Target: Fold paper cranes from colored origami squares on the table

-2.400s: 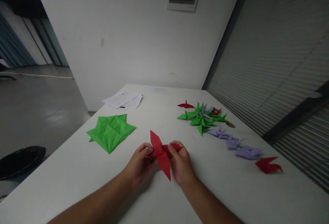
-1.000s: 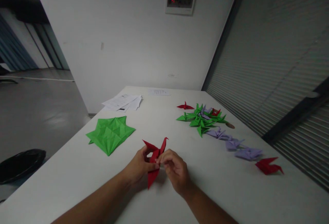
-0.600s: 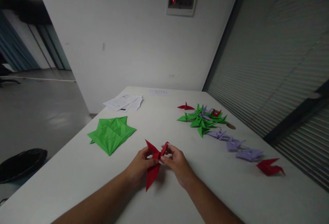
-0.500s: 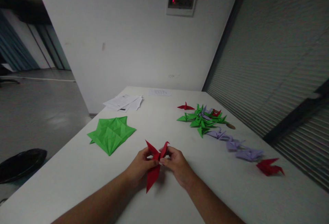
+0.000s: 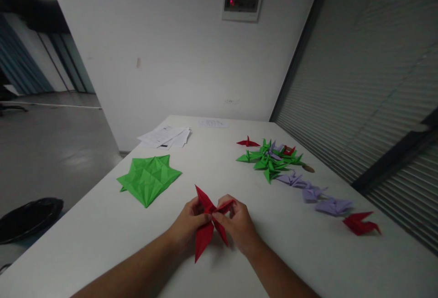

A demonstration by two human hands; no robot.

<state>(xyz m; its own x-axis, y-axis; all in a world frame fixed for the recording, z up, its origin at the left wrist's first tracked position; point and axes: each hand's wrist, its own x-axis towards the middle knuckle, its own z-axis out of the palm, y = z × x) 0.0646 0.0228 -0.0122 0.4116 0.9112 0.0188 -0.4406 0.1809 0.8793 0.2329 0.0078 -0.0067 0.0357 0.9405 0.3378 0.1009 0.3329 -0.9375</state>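
Observation:
A red origami crane (image 5: 204, 237) is held between both hands just above the white table (image 5: 112, 243), near its front. My left hand (image 5: 189, 219) is closed on the crane's left side, thumb and fingers pinching the paper. On the other side my right hand (image 5: 237, 219) pinches the crane near its middle, with a red pointed part lying across the fingers. Four-way red points spread out from between the hands, two of them toward me. Fingertips behind the paper are partly hidden.
Creased green sheets (image 5: 148, 179) lie to the left, with printed papers (image 5: 164, 137) behind. At the right are a pile of green cranes (image 5: 268, 161), several purple cranes (image 5: 332, 206) and another red crane (image 5: 361, 223). A black-lined bin (image 5: 30, 218) stands beyond the left edge.
The crane's right-hand point has tipped down toward my right hand, and a second lower point now shows below. My right fingers have shifted slightly; my left hand has barely moved.

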